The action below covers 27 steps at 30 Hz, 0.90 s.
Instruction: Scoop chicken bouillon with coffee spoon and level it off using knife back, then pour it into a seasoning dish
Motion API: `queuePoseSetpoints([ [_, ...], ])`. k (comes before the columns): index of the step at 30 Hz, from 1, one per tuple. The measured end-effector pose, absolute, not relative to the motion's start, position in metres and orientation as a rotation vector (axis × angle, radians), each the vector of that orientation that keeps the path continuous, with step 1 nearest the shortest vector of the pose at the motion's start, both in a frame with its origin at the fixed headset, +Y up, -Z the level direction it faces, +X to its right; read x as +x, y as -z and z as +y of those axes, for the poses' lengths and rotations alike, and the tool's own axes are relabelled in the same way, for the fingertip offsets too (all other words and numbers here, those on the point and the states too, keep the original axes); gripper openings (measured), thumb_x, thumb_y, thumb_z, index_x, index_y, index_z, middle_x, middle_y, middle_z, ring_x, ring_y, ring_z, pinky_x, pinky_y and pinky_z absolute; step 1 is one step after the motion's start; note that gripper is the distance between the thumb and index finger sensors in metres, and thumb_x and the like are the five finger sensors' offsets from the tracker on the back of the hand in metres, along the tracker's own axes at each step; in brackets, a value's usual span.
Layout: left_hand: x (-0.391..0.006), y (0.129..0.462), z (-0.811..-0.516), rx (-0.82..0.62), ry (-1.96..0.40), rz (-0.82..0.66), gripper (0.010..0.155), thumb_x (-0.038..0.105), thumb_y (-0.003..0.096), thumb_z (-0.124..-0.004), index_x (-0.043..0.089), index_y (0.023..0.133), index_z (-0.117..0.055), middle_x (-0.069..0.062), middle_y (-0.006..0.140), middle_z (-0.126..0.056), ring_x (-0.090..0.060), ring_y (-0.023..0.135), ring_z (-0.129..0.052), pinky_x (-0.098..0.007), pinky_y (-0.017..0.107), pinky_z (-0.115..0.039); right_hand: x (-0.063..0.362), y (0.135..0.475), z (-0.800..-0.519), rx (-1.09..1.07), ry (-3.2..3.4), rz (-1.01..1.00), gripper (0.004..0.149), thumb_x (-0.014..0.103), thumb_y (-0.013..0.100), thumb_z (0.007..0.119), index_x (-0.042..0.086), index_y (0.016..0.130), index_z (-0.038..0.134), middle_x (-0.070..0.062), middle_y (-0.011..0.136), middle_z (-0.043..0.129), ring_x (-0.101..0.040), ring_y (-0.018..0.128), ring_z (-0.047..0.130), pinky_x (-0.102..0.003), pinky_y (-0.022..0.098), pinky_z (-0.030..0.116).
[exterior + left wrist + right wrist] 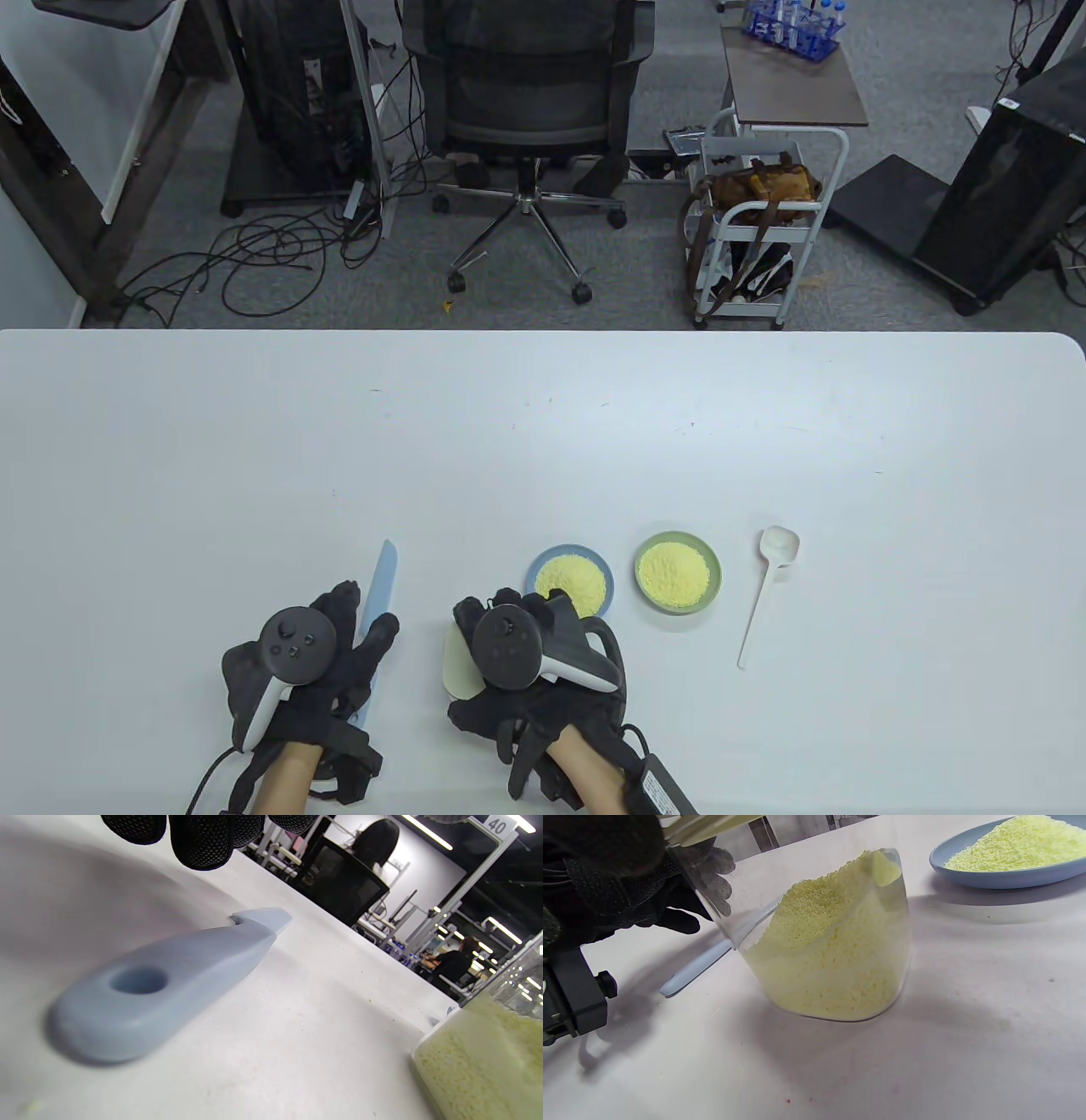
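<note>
Table view first: the left hand [305, 662] sits low over the light blue knife [379, 607] lying flat on the white bench [543, 424]. Its fingers [373, 645] are spread and loosely straight over the handle end, and the blade pokes out past the fingertips, away from the person. Can't tell from here whether they actually touch it. The right hand [530, 671] is on top of a clear container [462, 666] with a pale lid, fingers wrapped down around it. Just beyond those fingers is a blue dish [569, 581] heaped with yellow bouillon granules, then a green dish [678, 575] with the same stuff just to its right, and further right a white coffee spoon [768, 590] lying alone on the bench, bowl end away from the person, well clear of both hands.

Left wrist view: the fingertips [203, 840] hang just above the knife handle [161, 984], which has a hole through it and lies on the bench. There's a visible gap, so nothing is gripped. The container of granules [483, 1060] shows at the right edge.

Right wrist view: the container [835, 942] stands on the bench, tilted a bit, about half full of granules piled higher on one side. The right hand's fingers [606, 878] clamp on its top edge by the lid. The knife handle [695, 967] shows behind it, and the blue dish [1005, 878] sits at upper right.
</note>
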<state>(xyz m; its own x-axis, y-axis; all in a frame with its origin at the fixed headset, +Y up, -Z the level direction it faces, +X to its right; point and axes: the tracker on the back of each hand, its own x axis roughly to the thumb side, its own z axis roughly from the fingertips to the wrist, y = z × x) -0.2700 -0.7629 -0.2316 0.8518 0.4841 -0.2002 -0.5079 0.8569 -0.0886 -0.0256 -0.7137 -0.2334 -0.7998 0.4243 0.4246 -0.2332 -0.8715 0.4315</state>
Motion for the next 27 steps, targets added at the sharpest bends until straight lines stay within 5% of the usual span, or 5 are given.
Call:
queuePoseSetpoints([
  [10,-0.266,0.226,-0.757,-0.102,-0.497,0.163,0.081,0.065,0.0450,-0.060,0.018,0.109,-0.044,-0.024,0.112,-0.052,-0.041,0.100,-0.068,-0.059,0.070,-0.056,-0.013,0.224,-0.717,0.805,-2.616,0.509,0.098,0.063,0.040,0.076,0.023,0.096,0.006,-0.020,0.097,-0.016,-0.053,0.096,0.001,-0.072,0.060,-0.009],
  [15,-0.258,0.223,-0.754,-0.089,-0.571,0.115,0.082,0.065,0.0453,-0.059,0.018,0.109,-0.039,-0.023,0.113,-0.049,-0.040,0.101,-0.066,-0.058,0.071,-0.056,0.011,0.221,-0.710,0.691,-2.495,0.324,0.093,0.068,0.043,0.064,0.025,0.094,-0.001,-0.016,0.098,-0.019,-0.052,0.096,-0.001,-0.073,0.059,-0.009],
  [20,-0.244,0.215,-0.742,0.013,-0.752,-0.009,0.084,0.068,0.0447,-0.056,0.020,0.110,-0.034,-0.020,0.116,-0.042,-0.039,0.106,-0.059,-0.057,0.072,-0.055,0.026,0.221,-0.708,0.551,-2.256,0.090,0.083,0.065,0.045,0.058,0.024,0.097,0.008,-0.010,0.103,-0.011,-0.050,0.098,-0.002,-0.071,0.060,-0.010],
  [27,-0.207,0.208,-0.751,-0.261,-0.979,-0.335,0.092,0.077,0.0429,-0.041,0.027,0.109,-0.002,-0.012,0.119,-0.002,-0.040,0.115,-0.010,-0.064,0.078,-0.031,0.023,0.219,-0.719,0.507,-2.227,0.096,0.077,0.065,0.045,0.046,0.024,0.096,0.006,-0.008,0.102,-0.012,-0.047,0.098,-0.005,-0.070,0.061,-0.010],
])
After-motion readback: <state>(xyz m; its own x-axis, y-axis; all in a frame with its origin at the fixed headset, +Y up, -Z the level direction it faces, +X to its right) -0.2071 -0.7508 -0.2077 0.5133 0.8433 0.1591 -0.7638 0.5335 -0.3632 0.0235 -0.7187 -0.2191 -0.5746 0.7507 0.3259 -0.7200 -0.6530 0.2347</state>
